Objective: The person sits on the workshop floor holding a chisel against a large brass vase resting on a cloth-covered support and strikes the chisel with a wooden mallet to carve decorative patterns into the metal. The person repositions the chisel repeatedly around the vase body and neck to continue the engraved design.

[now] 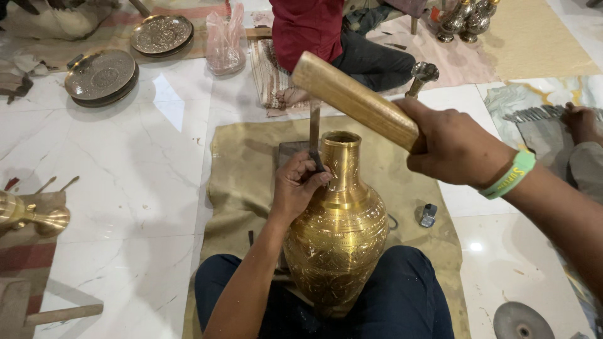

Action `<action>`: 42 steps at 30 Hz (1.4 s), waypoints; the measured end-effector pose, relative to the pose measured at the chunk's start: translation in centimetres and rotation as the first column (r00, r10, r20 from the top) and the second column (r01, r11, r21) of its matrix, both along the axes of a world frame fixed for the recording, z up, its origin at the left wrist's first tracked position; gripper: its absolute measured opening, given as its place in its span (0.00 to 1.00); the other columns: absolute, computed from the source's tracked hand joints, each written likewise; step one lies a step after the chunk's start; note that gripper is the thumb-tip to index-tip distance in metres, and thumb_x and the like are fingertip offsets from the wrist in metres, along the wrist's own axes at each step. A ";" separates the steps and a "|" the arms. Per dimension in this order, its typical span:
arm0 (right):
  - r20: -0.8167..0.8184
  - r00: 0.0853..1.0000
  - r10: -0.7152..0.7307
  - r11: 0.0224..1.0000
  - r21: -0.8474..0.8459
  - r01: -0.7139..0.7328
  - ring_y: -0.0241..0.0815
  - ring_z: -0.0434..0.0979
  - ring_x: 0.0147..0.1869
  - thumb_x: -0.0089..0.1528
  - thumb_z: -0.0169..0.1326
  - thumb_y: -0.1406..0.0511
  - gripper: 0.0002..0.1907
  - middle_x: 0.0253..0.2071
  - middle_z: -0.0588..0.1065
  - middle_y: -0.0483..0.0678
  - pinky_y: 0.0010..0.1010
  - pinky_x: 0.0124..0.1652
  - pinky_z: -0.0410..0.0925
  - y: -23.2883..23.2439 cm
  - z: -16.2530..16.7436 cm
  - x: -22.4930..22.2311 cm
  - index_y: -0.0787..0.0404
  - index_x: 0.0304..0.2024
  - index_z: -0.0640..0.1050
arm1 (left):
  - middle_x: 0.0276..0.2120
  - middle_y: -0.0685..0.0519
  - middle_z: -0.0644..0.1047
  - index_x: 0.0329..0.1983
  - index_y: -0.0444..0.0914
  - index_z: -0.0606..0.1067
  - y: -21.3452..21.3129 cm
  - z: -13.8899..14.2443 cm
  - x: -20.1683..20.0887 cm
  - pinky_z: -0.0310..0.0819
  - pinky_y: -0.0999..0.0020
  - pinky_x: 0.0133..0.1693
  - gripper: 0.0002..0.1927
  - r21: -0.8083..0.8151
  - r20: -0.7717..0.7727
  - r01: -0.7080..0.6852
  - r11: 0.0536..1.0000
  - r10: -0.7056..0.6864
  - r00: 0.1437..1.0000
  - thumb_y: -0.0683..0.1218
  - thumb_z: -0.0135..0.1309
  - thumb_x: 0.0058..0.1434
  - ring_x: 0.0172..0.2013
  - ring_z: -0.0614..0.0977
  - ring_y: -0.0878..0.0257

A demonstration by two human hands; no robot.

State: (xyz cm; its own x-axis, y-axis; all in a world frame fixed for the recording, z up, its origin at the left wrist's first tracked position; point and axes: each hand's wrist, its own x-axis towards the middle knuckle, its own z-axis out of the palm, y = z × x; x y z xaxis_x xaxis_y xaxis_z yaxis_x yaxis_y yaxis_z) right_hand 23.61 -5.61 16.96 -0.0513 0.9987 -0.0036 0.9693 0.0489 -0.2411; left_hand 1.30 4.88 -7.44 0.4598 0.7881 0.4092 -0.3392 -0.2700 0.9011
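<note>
I see the engraved brass vase [339,232] standing upright between my knees, its base pressed against my dark trousers and its neck pointing away from me, over an olive-brown cloth [239,188] spread on the white marble floor.

My left hand [300,188] rests against the left side of the vase's neck, fingers curled tight around a thin metal chisel [315,135]. The chisel stands nearly upright, its lower end at the shoulder of the neck and its upper end rising above the rim.

My right hand [449,147] is up and to the right of the vase's mouth, closed in a full fist around the handle of a wooden mallet [352,97]. The mallet's long flat block slants up and left, so its far end hangs above the top of the chisel, not touching it. A green wristband sits on that wrist.

Right of the vase's belly, a small dark object [428,215] lies on the cloth. Beyond the vase sits another person [314,31] in a red top. Far left of the vase, stacked engraved metal plates [102,76] lie on the floor.
</note>
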 end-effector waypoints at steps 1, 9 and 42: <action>0.145 0.989 -0.030 0.995 -0.089 0.043 0.51 0.83 0.32 0.56 0.58 0.66 0.40 0.29 0.80 0.51 0.43 0.35 0.75 0.0 0.0 0.0 0.45 0.71 0.63 | 0.38 0.52 0.84 0.63 0.37 0.71 0.0 0.0 0.0 0.82 0.72 0.45 0.25 0.009 0.017 0.001 1.000 -0.001 1.000 0.43 0.63 0.63 0.39 0.85 0.69; 0.495 0.869 -0.002 0.956 -0.253 0.146 0.48 0.82 0.33 0.61 0.57 0.64 0.38 0.32 0.81 0.47 0.41 0.35 0.74 0.1 0.5 -0.6 0.39 0.72 0.62 | 0.39 0.50 0.84 0.61 0.35 0.73 0.1 -0.4 -0.1 0.82 0.71 0.46 0.22 0.009 0.005 -0.001 1.000 0.001 1.000 0.40 0.63 0.64 0.40 0.84 0.67; 0.316 0.947 0.056 0.986 -0.168 -0.002 0.46 0.83 0.28 0.57 0.60 0.63 0.50 0.27 0.81 0.48 0.36 0.32 0.74 -1.0 0.2 -1.0 0.40 0.80 0.55 | 0.40 0.51 0.83 0.61 0.33 0.72 0.4 -1.4 0.2 0.80 0.71 0.46 0.20 -0.039 -0.012 0.018 0.999 -0.019 1.000 0.37 0.59 0.66 0.40 0.82 0.68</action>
